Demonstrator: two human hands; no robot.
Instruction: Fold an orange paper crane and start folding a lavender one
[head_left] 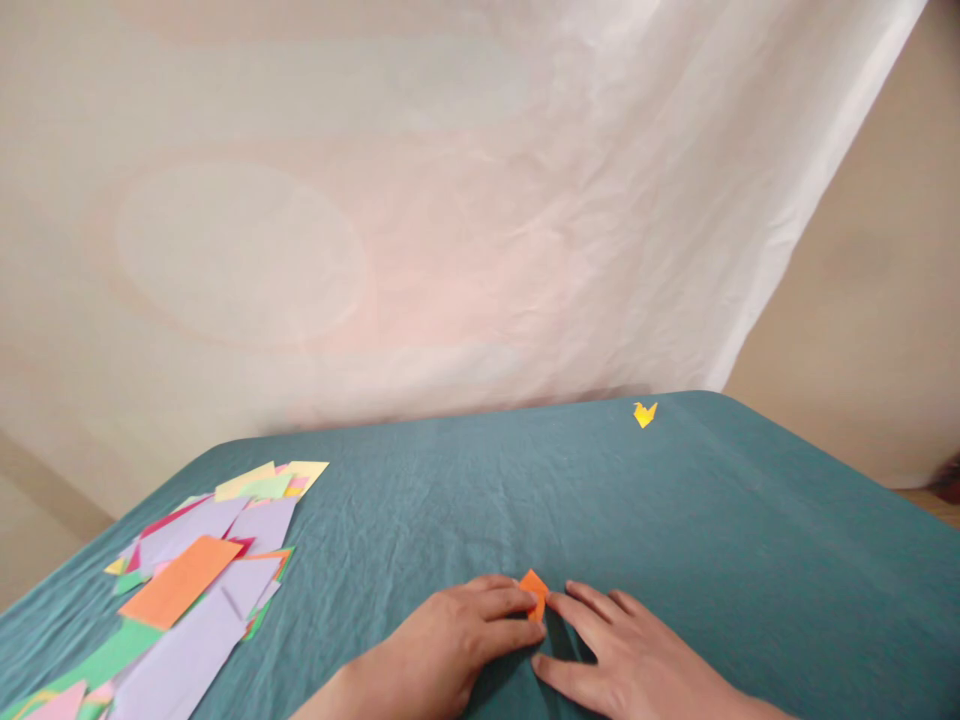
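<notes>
A small folded piece of orange paper [533,583] lies on the table close to the near edge, its pointed top facing away from me. My left hand [469,630] holds it from the left, with fingertips on its upper left side and the thumb at its lower end. Beside its right edge, my right hand [611,645] has its fingers apart. The right index fingertip meets or nearly meets the paper's edge, and that thumb rests lower down. Part of the orange piece is hidden under the left fingers.
A loose pile of coloured paper sheets [184,660] spreads along the left side of the teal-covered table [420,500]. Near the far right edge sits a small yellow folded paper bird [645,414]. A pale cloth [450,220] hangs behind the table.
</notes>
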